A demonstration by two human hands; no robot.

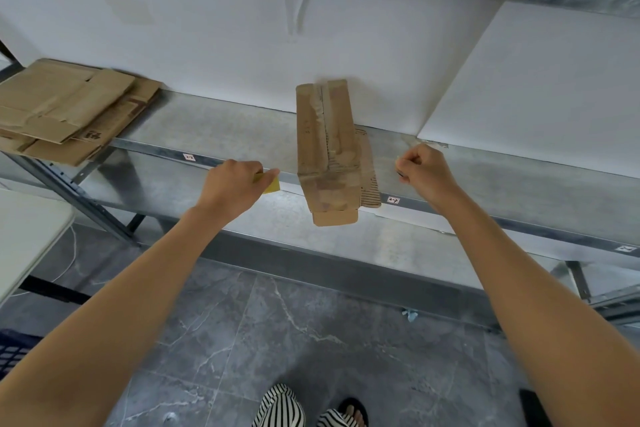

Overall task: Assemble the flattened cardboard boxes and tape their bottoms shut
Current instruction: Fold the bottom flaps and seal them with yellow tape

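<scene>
Left hand: the left hand (232, 184) has its grip clamped on a small yellow tool (270, 184), thumb on top. I cannot tell what kind of tool it is, though it is probably for the tape. It hovers over the front edge of the shelf, just left of the box.
Right hand: the right hand (424, 168) has its grip drawn together in a fist just right of the box. A dark speck shows under the thumb, and I cannot tell whether it pinches anything.
Task's thing: a narrow cardboard box (327, 146) lies lengthwise on the metal shelf (214, 135), its far end towards the white back panel (225, 45). Its near end and one small flap hang past the front edge.
Seam: a long seam with worn tape faces up between the hands. This is likely why the box lies this way, with the joint open to reach from both sides.
Waiting work: a stack of flattened boxes (65, 111) sits at the shelf's left end, well apart from both hands.
Step, as judged: taping or smoothing this box's seam, with neither hand touching the box.
Risk: the overhanging end could tip if it is pressed near the edge.
Surroundings: a white surface (27, 229) stands at the left, above the grey tiled floor (311, 322).
</scene>
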